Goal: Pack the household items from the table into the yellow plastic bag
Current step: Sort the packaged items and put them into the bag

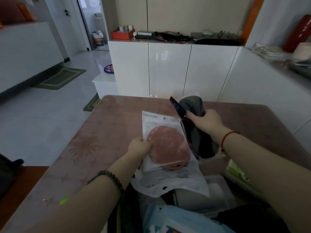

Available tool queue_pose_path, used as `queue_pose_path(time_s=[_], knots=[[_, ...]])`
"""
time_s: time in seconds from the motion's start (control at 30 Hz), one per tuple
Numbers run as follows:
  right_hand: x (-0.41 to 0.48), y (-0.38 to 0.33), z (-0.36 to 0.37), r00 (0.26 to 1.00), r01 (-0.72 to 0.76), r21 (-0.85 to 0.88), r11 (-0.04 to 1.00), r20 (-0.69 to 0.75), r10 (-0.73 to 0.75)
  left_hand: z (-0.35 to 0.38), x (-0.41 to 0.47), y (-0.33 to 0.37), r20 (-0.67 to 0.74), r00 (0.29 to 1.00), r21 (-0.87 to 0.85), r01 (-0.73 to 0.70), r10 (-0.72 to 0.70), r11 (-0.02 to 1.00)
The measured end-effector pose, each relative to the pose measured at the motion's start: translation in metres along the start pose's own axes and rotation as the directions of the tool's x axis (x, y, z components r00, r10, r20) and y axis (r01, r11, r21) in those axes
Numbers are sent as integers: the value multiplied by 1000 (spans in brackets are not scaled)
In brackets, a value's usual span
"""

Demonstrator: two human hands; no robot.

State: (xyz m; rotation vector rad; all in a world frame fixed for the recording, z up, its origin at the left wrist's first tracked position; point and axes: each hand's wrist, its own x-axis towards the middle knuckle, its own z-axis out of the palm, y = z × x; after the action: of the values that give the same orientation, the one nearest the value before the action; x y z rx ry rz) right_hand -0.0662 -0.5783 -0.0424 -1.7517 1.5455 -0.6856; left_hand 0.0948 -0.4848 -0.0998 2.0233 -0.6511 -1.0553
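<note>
Cabinets (168,69), doormat (58,78) beyond table (101,132) with packet (166,145)

Pink star-patterned tablecloth (87,140)

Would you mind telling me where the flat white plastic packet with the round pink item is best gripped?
By its thin left margin, coming from the left: the flat white plastic packet is a flat sheet, and the pink disc is too broad to span. The left hand pinches there.

Both forearms extended forward; left hand (140,147) curled, pinching a packet (168,145) edge; right hand (207,121) farther out, gripping a grey bundle (191,103).
</note>
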Motion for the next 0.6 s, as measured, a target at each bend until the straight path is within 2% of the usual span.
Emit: queue_pose_path(time_s=[0.07, 0.13, 0.23, 0.3, 0.37, 0.43, 0.47, 0.5, 0.53, 0.57, 0.6], knots=[[-4, -9, 2, 988, -133, 128, 983, 96, 121, 1, -5, 7, 35, 998, -122, -46, 51, 991], [-12, -12, 11, 968, -210, 173, 962, 176, 179, 1, -13, 12, 126, 989, -292, -37, 77, 956], [-25, -12, 19, 940, -309, 340, 888, 249, 232, -3, -31, 21, 215, 971, -551, 33, 103, 834], [-29, -13, 18, 947, -297, 430, 852, 244, 208, -11, -43, 29, 320, 938, -647, 117, 130, 753], [-34, -18, 15, 985, -155, 402, 903, 128, 112, -22, -53, 35, 402, 896, -652, 135, 190, 746], [-42, -26, 13, 1000, 12, 346, 938, -18, -7, -29, -62, 39, 343, 919, -609, 61, 193, 790], [-45, -29, 12, 999, 49, 387, 921, -32, -40, -31, -66, 39, 301, 939, -588, 45, 167, 808], [-46, -30, 11, 1000, 12, 487, 873, -1, -13, -33, -69, 39, 238, 963, -571, 35, 124, 821], [-48, -32, 9, 994, -104, 592, 800, 74, 74, -38, -71, 37, 184, 979, -561, 32, 87, 827], [-51, -29, 7, 975, -222, 618, 754, 142, 171, -43, -73, 34, 138, 988, -559, 23, 66, 829], [-53, -21, 5, 950, -311, 518, 797, 182, 253, -49, -75, 31, 100, 993, -575, 10, 58, 818]])
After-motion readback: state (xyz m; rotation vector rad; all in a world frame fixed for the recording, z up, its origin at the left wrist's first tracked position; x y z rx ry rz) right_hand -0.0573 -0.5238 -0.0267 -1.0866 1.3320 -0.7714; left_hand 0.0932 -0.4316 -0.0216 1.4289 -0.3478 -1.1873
